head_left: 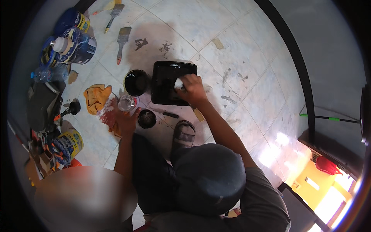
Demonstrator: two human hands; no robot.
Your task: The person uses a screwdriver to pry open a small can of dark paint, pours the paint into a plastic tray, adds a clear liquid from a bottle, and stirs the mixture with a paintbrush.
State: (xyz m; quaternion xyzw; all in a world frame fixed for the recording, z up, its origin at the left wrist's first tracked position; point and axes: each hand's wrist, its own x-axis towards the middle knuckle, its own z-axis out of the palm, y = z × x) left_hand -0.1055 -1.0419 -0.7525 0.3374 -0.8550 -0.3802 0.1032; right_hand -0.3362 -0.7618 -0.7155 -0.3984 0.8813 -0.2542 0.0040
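My right hand is over a black rectangular paint tray, its fingers pinched on a small white piece whose kind I cannot make out. Dark, shiny liquid seems to lie in the tray. Left of it, my left hand curls around a clear jar, thumb on one side and fingers on the other. A round tub of dark paint stands just beyond the jar. Close to my left thumb is a small dark bowl. Beside my left fingers lie an orange cloth and a reddish, white-smeared rag.
Two flat paintbrushes lie on the stained tile floor. Paint buckets, a plastic bottle and another bucket line the left side. A dark-handled tool lies before my sandalled foot.
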